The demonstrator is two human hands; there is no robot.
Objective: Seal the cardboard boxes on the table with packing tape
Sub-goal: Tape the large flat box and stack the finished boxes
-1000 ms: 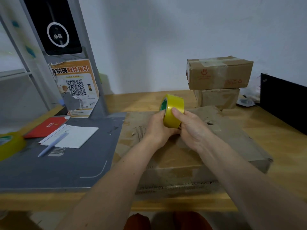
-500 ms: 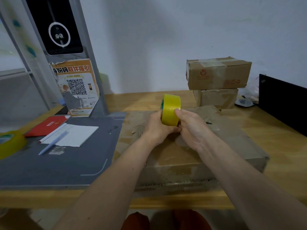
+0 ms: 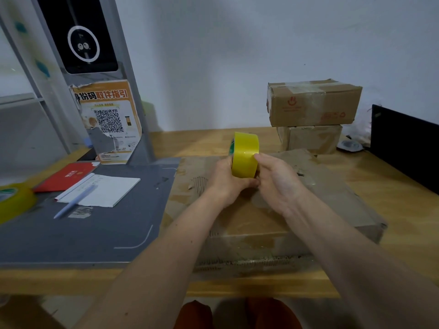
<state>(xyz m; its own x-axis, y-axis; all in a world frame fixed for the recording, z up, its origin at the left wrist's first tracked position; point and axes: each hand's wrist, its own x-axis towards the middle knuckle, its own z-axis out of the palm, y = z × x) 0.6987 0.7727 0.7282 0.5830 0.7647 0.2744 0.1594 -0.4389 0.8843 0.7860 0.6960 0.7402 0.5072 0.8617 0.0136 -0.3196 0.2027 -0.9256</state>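
- Step: looks like hunting for the tape's free end. Yellow tape roll [image 3: 244, 155] held upright above the flat cardboard box [image 3: 273, 210] that lies on the table [image 3: 401, 210] in front of the person.
- Hands: left hand [image 3: 228, 184] wraps the roll from its left side and below; right hand [image 3: 276, 184] has fingertip and thumb on the outer face, other fingers loosely curled.
- Loose tail of tape: can't tell.
- Next, my read: lift the end, pull out a length, stick it on the box seam.
- Two stacked boxes [image 3: 313, 103] at back right, top one already taped, with a red logo, unreadable.
- Writing: orange poster [image 3: 107, 124] with a QR code, heading reads "取件指引". Red booklet [image 3: 66, 175] print too small.
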